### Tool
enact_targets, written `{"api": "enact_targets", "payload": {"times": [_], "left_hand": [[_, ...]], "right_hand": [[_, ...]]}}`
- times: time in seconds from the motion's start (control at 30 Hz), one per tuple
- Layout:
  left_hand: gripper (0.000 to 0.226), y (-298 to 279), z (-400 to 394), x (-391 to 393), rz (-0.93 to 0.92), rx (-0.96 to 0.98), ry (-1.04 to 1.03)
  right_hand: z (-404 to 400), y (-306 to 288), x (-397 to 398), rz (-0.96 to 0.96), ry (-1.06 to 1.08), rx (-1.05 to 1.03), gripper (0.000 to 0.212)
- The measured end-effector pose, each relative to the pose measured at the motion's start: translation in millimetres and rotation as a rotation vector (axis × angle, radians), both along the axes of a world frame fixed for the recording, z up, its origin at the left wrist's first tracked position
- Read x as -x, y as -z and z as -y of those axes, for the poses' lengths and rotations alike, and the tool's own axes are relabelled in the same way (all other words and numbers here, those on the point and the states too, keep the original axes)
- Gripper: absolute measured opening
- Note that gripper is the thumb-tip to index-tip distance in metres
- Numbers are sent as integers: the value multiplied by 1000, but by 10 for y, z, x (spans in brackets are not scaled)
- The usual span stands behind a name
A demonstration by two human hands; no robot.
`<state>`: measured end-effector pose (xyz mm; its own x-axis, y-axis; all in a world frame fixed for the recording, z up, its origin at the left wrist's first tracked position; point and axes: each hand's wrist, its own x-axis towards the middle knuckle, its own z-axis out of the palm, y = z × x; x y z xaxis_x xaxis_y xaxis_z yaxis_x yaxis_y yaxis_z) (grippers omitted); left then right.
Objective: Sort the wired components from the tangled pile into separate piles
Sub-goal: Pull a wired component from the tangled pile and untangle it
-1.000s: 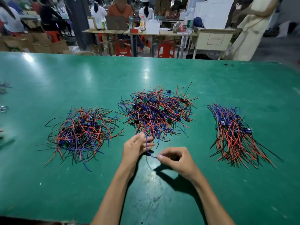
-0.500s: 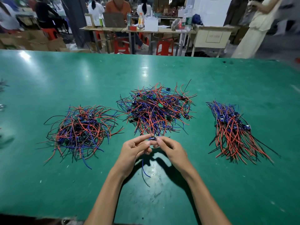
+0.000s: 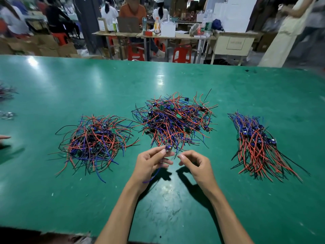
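Head view, table: a broad green table (image 3: 228, 88) fills most of the view.
Middle pile: the tangled pile (image 3: 175, 118) of red, blue and black wires lies at the table's centre, just beyond both hands.
Left pile: a looser heap (image 3: 95, 140) lies well apart to the left.
Right pile: a combed bundle (image 3: 256, 143) lies to the right, its wires trailing toward the near edge.
Left hand: the left hand (image 3: 149, 164) pinches a small wired component (image 3: 168, 148) at thumb and fingertips; its blue wire (image 3: 154, 175) hangs down past the palm.
Right hand: the right hand (image 3: 197, 166) hovers beside it, fingers loosely curled, holding nothing; whether its fingertip touches the component cannot be told.
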<state>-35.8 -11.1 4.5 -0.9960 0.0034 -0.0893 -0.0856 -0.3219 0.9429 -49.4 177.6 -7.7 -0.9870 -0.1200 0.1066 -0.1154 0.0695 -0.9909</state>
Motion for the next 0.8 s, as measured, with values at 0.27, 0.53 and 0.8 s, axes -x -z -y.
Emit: {"api": "enact_targets", "payload": {"times": [0.27, 0.53, 0.8], "left_hand": [[13, -641, 949, 363, -93, 303, -575], [36, -644, 1138, 301, 229, 1510, -776], [33, -201, -158, 506, -156, 1331, -310]], "right_hand": [[20, 59, 56, 1, 3, -43, 14], [32, 61, 70, -2, 23, -86, 15], [52, 41, 70, -21, 65, -185, 13]]}}
